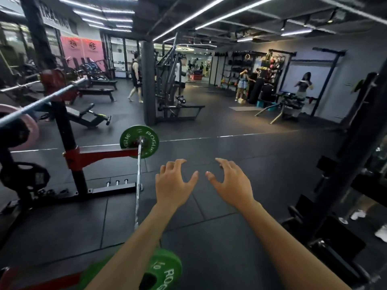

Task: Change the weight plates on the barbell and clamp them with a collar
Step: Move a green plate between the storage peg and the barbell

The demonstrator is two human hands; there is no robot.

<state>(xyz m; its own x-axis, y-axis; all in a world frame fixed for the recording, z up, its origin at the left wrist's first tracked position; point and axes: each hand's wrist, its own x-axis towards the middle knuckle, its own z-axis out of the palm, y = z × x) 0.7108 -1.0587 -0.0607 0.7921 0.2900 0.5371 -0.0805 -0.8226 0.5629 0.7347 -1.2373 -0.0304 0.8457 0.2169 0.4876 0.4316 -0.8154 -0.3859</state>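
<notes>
Left hand (pixel 173 185) and right hand (pixel 230 183) are being held out side by side over the black rubber floor (pixel 240 227), palms down, fingers spread and curled, nothing gripped. The barbell (pixel 138 181) is lying low, just left of the left hand, its shaft running away from the camera. A green Rogue weight plate (pixel 139 141) is being carried on the far end; a second green plate (pixel 165 271) is sitting on the near end, partly hidden under the left forearm. A red-and-black rack (pixel 71 155) is standing to the left. No collar can be made out.
</notes>
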